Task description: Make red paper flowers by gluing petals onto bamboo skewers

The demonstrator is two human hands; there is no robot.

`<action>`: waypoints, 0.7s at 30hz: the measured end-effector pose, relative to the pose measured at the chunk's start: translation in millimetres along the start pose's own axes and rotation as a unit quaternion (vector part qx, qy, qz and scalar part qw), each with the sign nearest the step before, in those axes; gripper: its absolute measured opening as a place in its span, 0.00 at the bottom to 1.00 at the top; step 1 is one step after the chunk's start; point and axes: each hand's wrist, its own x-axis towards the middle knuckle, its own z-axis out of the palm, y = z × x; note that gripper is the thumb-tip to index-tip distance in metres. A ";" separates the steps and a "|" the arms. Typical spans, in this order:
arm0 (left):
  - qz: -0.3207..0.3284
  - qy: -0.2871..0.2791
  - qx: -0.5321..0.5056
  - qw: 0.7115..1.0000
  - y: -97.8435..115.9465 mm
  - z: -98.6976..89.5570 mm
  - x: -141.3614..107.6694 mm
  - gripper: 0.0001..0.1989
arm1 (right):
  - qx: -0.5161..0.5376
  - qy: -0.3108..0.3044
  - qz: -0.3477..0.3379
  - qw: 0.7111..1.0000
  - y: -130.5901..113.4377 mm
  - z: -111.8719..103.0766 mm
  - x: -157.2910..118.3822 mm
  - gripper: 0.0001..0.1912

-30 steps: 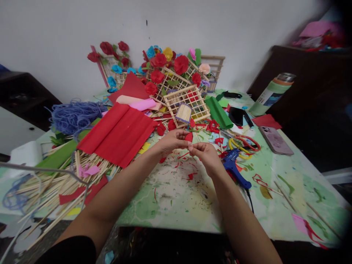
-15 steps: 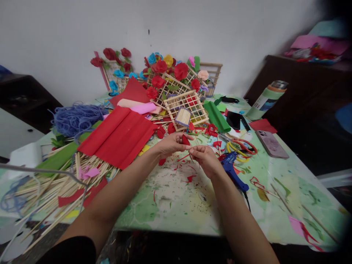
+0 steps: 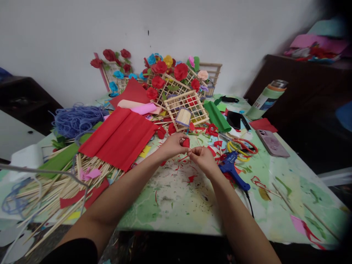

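Observation:
A small red paper piece (image 3: 186, 142) is pinched by my left hand (image 3: 176, 144), above the middle of the table. My right hand (image 3: 202, 157) meets it fingertip to fingertip just below the red piece, its fingers pressed together; what they hold is too small to make out. Right of my right hand lies a blue glue gun (image 3: 233, 171), with scissors (image 3: 244, 146) with red and yellow handles behind it. A big folded sheet of red crepe paper (image 3: 118, 137) covers sticks to the left of my left hand.
Bamboo lattices (image 3: 189, 110) with paper flowers lean at the back. Blue cord (image 3: 78, 121) and loose sticks (image 3: 55, 190) fill the left side. A phone (image 3: 272, 143), a green bottle (image 3: 265, 101) and a green crepe roll (image 3: 217, 116) are at the right. Red scraps litter the middle.
Both hands have turned slightly and their fingertips have drawn closer together. The red piece between them now shows a rounder side. The view has shifted a little.

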 end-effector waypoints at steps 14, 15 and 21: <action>-0.053 -0.114 -0.274 0.953 1.5 -4.8 -3.6 0.26 | 0.329 -0.162 0.052 0.929 -0.7 -13.8 -3.3 0.09; -0.050 -0.114 -0.275 0.953 2.1 -2.9 -3.7 0.25 | 0.335 -0.166 0.055 0.926 -0.3 -13.0 -3.4 0.09; -0.052 -0.077 -0.278 0.956 1.4 -0.3 -1.2 0.27 | 0.285 -0.112 0.034 0.951 0.2 -10.9 -2.2 0.10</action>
